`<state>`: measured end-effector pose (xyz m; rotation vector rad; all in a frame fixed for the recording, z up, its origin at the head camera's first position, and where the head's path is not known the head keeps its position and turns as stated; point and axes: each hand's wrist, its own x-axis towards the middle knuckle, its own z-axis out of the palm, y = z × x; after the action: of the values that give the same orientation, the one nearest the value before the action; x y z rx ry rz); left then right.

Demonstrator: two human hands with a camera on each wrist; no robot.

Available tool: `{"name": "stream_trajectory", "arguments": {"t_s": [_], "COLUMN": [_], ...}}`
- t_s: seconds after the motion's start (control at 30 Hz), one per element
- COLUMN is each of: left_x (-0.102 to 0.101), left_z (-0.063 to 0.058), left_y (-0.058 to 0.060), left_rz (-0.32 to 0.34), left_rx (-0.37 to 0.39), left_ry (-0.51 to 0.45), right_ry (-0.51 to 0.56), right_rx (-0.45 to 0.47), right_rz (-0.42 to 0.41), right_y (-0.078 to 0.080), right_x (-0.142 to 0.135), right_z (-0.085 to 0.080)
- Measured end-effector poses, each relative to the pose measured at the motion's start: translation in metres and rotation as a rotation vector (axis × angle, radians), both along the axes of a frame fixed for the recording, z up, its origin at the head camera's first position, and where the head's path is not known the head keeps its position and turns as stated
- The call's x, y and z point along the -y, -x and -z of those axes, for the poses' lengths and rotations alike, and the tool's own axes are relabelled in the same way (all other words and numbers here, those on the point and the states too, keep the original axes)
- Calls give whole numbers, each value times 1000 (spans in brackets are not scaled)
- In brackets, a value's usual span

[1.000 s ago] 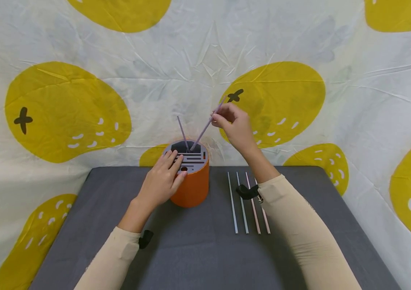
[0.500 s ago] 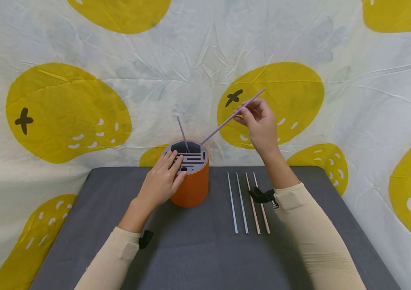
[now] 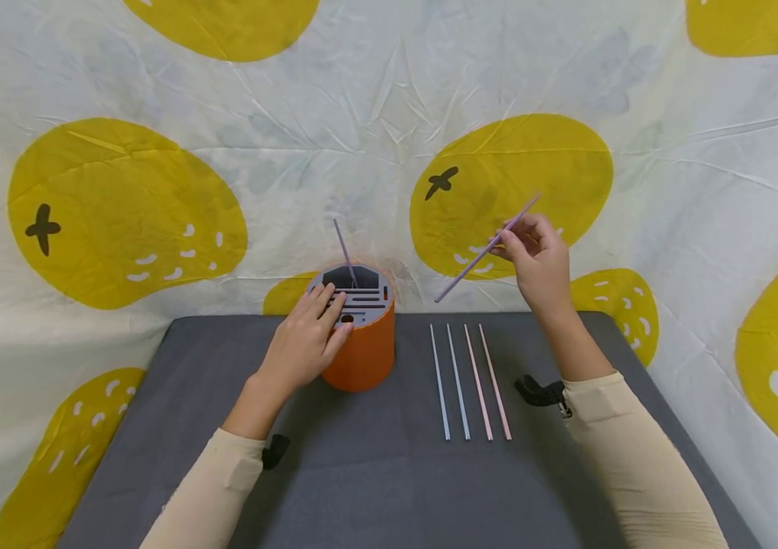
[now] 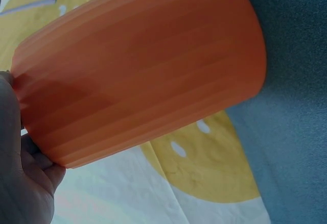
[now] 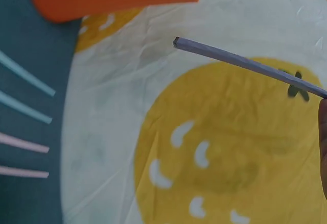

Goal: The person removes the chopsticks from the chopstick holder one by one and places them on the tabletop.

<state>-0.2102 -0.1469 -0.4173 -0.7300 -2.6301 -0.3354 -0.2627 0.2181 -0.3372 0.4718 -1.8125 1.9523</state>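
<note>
A purple chopstick (image 3: 474, 259) is pinched between the thumb and fingers of my right hand (image 3: 541, 267), slanting above the table's back edge. Its square end (image 5: 176, 42) shows in the right wrist view. My left hand (image 3: 303, 343) rests with extended fingers on the grey slotted top (image 3: 370, 305) of an orange cylindrical utensil holder (image 3: 361, 362). In the left wrist view, fingertips (image 4: 53, 173) touch the rim of the orange wall (image 4: 143, 66). Another purple chopstick (image 3: 343, 244) leans upright in the holder's wide back compartment.
Two light blue chopsticks (image 3: 458, 381) and two pink chopsticks (image 3: 495, 381) lie side by side on the dark grey table (image 3: 375, 488), right of the holder. A white cloth (image 3: 361, 91) printed with yellow fruit hangs behind.
My right hand has drawn the purple chopstick out of the holder and carried it right and lower. The left hand stays on the holder.
</note>
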Motion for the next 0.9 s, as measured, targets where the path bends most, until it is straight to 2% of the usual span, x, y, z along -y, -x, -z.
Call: {"name": "stream_trajectory", "arguments": {"t_s": [0.27, 0.5, 0.63, 0.9], "left_x": [1, -1, -2, -1], "left_z": [0, 0, -1, 1], "left_y": [0, 1, 2, 3], "left_rz": [0, 1, 4, 3], "left_rx": [-7, 0, -14, -14], "left_ry": [2, 11, -4, -10], "right_ry": [-129, -373, -487, -610], "right_rx": [69, 132, 152, 214], "right_rz": [46, 128, 143, 160], "right_y": [-2, -1, 3, 10], "right_x": [-29, -53, -67, -87], "right_z": [22, 48, 65, 99]}}
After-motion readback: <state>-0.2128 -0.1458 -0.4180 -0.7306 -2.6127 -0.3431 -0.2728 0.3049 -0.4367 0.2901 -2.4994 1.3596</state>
